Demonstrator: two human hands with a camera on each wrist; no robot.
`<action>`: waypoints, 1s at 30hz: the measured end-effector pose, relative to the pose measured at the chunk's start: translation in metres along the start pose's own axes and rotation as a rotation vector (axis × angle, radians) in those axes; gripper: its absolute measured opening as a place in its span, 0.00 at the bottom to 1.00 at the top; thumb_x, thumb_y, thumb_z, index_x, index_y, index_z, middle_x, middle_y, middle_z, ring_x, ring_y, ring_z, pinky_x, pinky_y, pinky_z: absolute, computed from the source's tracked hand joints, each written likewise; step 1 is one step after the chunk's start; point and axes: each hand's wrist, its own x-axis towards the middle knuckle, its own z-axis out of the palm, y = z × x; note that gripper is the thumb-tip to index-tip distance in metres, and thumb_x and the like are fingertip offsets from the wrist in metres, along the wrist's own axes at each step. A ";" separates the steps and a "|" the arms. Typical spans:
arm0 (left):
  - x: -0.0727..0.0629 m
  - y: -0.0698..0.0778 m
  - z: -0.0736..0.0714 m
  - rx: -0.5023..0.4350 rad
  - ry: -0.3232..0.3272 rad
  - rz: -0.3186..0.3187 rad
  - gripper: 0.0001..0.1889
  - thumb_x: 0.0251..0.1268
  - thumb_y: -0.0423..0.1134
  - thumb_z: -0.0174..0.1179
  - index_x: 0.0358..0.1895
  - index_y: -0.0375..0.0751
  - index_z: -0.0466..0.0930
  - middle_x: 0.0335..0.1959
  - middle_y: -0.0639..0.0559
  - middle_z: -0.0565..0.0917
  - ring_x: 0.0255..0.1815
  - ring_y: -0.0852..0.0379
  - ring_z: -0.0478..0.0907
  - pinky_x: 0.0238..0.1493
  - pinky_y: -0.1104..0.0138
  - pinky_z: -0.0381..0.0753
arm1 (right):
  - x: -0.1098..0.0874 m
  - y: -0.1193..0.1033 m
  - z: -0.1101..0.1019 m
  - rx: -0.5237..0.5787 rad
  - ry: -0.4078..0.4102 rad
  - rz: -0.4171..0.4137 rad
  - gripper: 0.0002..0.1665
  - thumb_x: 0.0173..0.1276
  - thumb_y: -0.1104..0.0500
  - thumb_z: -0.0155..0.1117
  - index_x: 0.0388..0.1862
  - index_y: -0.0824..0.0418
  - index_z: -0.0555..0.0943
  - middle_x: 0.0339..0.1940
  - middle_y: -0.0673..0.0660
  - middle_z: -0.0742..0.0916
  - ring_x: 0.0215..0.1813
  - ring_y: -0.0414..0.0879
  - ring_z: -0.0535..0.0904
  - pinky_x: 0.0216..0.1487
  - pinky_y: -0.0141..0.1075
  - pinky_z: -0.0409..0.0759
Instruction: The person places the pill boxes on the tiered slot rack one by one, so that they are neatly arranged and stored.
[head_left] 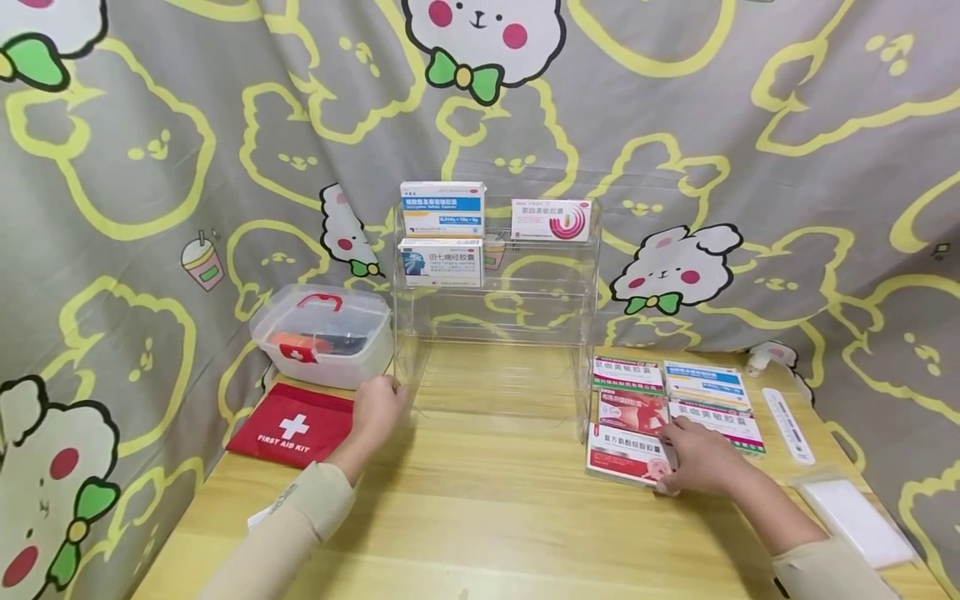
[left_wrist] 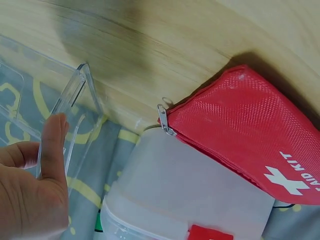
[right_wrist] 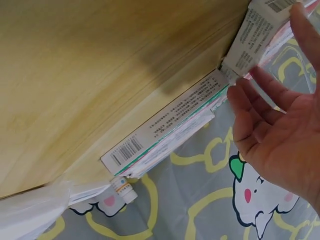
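Observation:
A clear acrylic shelf rack (head_left: 583, 367) stands mid-table with three medicine boxes (head_left: 442, 208) on its upper tiers. My left hand (head_left: 378, 406) grips the foot of the rack's left side wall; in the left wrist view the thumb (left_wrist: 52, 145) lies along the clear panel (left_wrist: 75, 95). My right hand (head_left: 684, 461) rests with straight fingers on the nearest box (head_left: 622, 454) of several flat medicine boxes laid right of the rack. In the right wrist view that hand (right_wrist: 270, 130) is spread, its fingertips touching a box edge (right_wrist: 260, 25).
A white first-aid box (head_left: 322, 333) and a red first-aid pouch (head_left: 292, 425) lie left of the rack. A white thermometer strip (head_left: 787, 425), a small bottle (head_left: 757, 360) and a clear plastic bag (head_left: 855, 521) sit at the right edge. A patterned cloth hangs behind.

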 end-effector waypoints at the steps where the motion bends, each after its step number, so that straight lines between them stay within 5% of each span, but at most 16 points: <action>1: 0.000 0.000 0.000 -0.003 -0.001 0.000 0.17 0.51 0.33 0.52 0.07 0.44 0.63 0.08 0.52 0.67 0.16 0.51 0.64 0.20 0.60 0.66 | 0.000 0.000 0.002 -0.004 0.021 -0.015 0.42 0.36 0.38 0.78 0.45 0.63 0.77 0.46 0.67 0.78 0.45 0.63 0.75 0.45 0.53 0.74; 5: -0.001 -0.002 0.001 -0.004 -0.004 -0.005 0.16 0.50 0.33 0.52 0.08 0.44 0.66 0.10 0.51 0.70 0.16 0.51 0.66 0.21 0.59 0.68 | 0.001 0.003 0.009 -0.026 0.096 -0.087 0.36 0.38 0.42 0.78 0.42 0.58 0.76 0.37 0.56 0.75 0.35 0.49 0.72 0.36 0.44 0.73; 8: -0.001 -0.002 0.001 -0.002 -0.006 0.001 0.15 0.50 0.33 0.52 0.08 0.44 0.66 0.10 0.50 0.71 0.16 0.51 0.66 0.20 0.59 0.68 | 0.000 0.005 0.011 -0.005 0.102 -0.073 0.44 0.41 0.36 0.75 0.52 0.60 0.76 0.48 0.64 0.77 0.45 0.58 0.76 0.46 0.54 0.75; 13: 0.001 -0.002 0.000 0.000 -0.002 0.008 0.14 0.49 0.33 0.53 0.09 0.44 0.68 0.11 0.50 0.72 0.16 0.51 0.66 0.20 0.59 0.68 | 0.001 0.006 0.008 0.050 0.030 -0.033 0.47 0.44 0.32 0.70 0.54 0.64 0.76 0.57 0.74 0.73 0.56 0.69 0.71 0.51 0.61 0.69; 20: 0.002 -0.003 0.001 0.005 0.001 0.013 0.12 0.48 0.32 0.53 0.10 0.43 0.71 0.12 0.50 0.75 0.15 0.51 0.70 0.20 0.59 0.70 | -0.001 0.008 0.003 0.208 -0.083 -0.009 0.45 0.44 0.37 0.73 0.51 0.65 0.68 0.44 0.60 0.79 0.44 0.53 0.75 0.48 0.54 0.73; 26: 0.002 -0.003 0.002 -0.003 -0.007 0.019 0.12 0.49 0.32 0.52 0.10 0.43 0.70 0.12 0.51 0.73 0.16 0.52 0.68 0.19 0.60 0.68 | -0.013 0.024 -0.013 0.418 0.067 -0.090 0.21 0.57 0.54 0.69 0.48 0.59 0.76 0.42 0.56 0.81 0.39 0.42 0.74 0.39 0.37 0.75; 30: 0.002 -0.004 0.002 -0.014 0.000 0.009 0.13 0.49 0.32 0.52 0.10 0.43 0.69 0.11 0.50 0.72 0.16 0.51 0.67 0.19 0.60 0.67 | -0.019 0.031 -0.027 0.579 0.181 -0.084 0.21 0.61 0.58 0.66 0.53 0.63 0.80 0.43 0.54 0.82 0.37 0.37 0.74 0.34 0.32 0.75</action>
